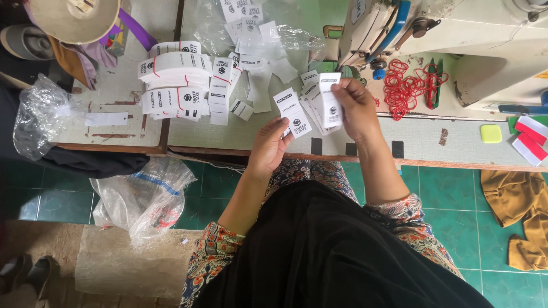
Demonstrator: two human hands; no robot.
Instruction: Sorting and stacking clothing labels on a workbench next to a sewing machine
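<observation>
My left hand [269, 145] pinches one white printed label [293, 113] by its lower end, just above the table's front edge. My right hand [355, 108] grips a fanned bunch of the same white labels [324, 102], held upright beside the single one. The two hands are close together, a little apart. Behind them on the pale green table [422, 140] lie loose labels and clear plastic wrappers [257, 34].
Banded stacks of labels [174, 80] sit at the left on the table. A white sewing machine [456, 34] stands at the back right, with red rubber bands [402, 88], a yellow block [491, 133] and red-and-white pieces [530, 140] near it. Plastic bags [142, 197] and brown cloth [519, 211] lie on the green tiled floor.
</observation>
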